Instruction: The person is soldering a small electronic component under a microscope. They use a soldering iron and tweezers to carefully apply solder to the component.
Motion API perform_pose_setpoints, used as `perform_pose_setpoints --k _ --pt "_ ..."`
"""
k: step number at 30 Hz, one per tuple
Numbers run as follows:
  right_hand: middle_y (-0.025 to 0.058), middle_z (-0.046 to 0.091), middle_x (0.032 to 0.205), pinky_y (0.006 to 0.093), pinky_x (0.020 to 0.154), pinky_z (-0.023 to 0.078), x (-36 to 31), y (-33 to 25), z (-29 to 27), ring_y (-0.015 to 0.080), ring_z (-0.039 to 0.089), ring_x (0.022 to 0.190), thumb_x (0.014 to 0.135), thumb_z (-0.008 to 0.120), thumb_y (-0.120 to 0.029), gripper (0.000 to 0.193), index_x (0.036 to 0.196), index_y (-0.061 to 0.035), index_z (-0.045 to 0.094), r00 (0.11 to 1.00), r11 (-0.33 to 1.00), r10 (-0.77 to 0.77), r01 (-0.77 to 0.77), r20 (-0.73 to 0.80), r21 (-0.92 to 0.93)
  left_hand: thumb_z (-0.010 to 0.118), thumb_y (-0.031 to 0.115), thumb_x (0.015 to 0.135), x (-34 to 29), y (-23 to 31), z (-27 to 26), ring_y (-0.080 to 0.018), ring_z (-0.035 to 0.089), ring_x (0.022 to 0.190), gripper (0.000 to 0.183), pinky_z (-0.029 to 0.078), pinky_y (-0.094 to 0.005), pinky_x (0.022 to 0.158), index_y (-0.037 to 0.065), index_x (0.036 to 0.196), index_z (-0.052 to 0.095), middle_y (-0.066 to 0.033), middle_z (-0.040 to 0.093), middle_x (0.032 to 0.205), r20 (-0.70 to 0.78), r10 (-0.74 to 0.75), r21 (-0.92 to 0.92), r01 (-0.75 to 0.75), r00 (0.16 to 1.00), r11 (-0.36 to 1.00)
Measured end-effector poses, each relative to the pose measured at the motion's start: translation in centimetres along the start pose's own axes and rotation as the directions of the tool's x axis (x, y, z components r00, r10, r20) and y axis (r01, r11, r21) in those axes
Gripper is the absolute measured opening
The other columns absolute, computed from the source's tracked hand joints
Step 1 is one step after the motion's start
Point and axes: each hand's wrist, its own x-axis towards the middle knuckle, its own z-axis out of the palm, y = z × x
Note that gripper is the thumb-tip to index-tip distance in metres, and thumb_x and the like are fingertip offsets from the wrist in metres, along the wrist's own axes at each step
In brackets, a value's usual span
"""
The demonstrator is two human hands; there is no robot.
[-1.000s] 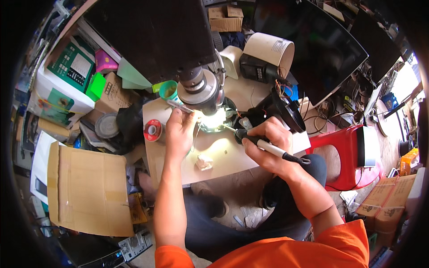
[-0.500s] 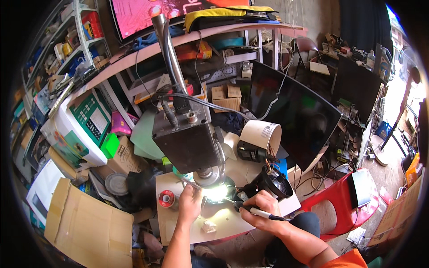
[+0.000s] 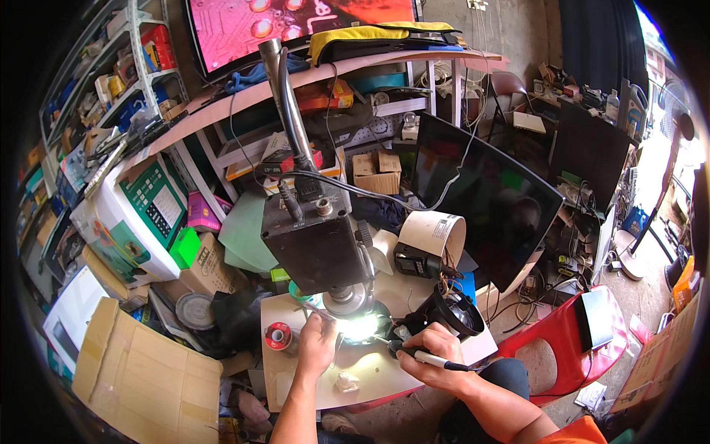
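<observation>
My right hand (image 3: pixel 435 355) grips a soldering iron (image 3: pixel 430 359), its tip pointing left to the brightly lit spot under a black microscope camera (image 3: pixel 310 240). Left of that spot, my left hand (image 3: pixel 318 346) is closed, thumb uppermost, on something thin that I cannot make out. Glare hides most of the workpiece under the lens. A red-rimmed spool of solder (image 3: pixel 278 336) stands beside my left hand on the pale board (image 3: pixel 296 388). Just in front of the light lies a small whitish lump (image 3: pixel 346 382). The large screen (image 3: pixel 296 26) shows a magnified circuit board with round solder pads.
Right of the microscope stand a round black housing with wires (image 3: pixel 462 311) and a cardboard tube (image 3: pixel 435 228). Behind leans a dark television panel (image 3: pixel 484 200). A red plastic stool (image 3: pixel 551 340) is at the right, a cardboard flap (image 3: pixel 140 370) at the left.
The whole view has tipped slightly upward, bringing more of the screen into sight. Both hands keep nearly the same place at the light, and the iron remains in my right hand.
</observation>
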Motion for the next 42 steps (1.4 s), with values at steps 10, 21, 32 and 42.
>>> perform_pose_setpoints --k 10,21,32,42 --pt "0.0110 0.067 0.073 0.0397 0.063 0.052 0.1 -0.1 -0.1 0.0289 0.062 0.067 0.072 0.083 -0.009 0.019 0.081 -0.0023 0.068 1.000 1.000 -0.008 0.008 0.001 -0.003 0.062 0.013 0.101 0.1 -0.7 -0.1 -0.0253 0.069 0.091 0.020 0.052 -0.0369 0.083 -0.004 0.112 0.063 -0.0163 0.073 0.100 -0.014 0.009 0.027 -0.009 1.000 1.000" --pt "0.0103 0.067 0.074 0.0395 0.062 0.052 0.0 -0.2 -0.1 0.0285 0.063 0.068 0.072 0.084 -0.010 0.020 0.082 -0.0030 0.068 1.000 1.000 -0.005 0.005 -0.005 0.001 0.061 0.011 0.101 0.0 -0.1 0.0 -0.0249 0.069 0.091 0.019 0.052 -0.0368 0.083 -0.004 0.112 0.062 -0.0159 0.073 0.099 -0.009 0.013 0.034 -0.012 1.000 0.999" --pt "0.0092 0.065 0.073 0.0390 0.060 0.050 -0.1 0.3 0.1 0.0271 0.062 0.068 0.072 0.086 -0.012 0.022 0.083 -0.0046 0.068 1.000 1.000 -0.004 0.004 -0.005 -0.003 0.061 0.011 0.102 0.0 0.5 0.2 -0.0221 0.069 0.093 0.020 0.051 -0.0355 0.085 -0.004 0.114 0.062 -0.0143 0.074 0.102 -0.001 -0.003 -0.021 0.003 1.000 1.000" --pt "0.0093 0.066 0.073 0.0391 0.061 0.051 -0.2 0.5 0.2 0.0270 0.062 0.068 0.072 0.085 -0.011 0.022 0.083 -0.0046 0.068 1.000 1.000 -0.021 0.021 -0.006 -0.002 0.062 0.012 0.101 0.0 0.1 0.0 -0.0233 0.069 0.088 0.018 0.051 -0.0363 0.082 -0.003 0.110 0.062 -0.0144 0.073 0.097 -0.006 0.009 0.045 -0.009 1.000 0.999"
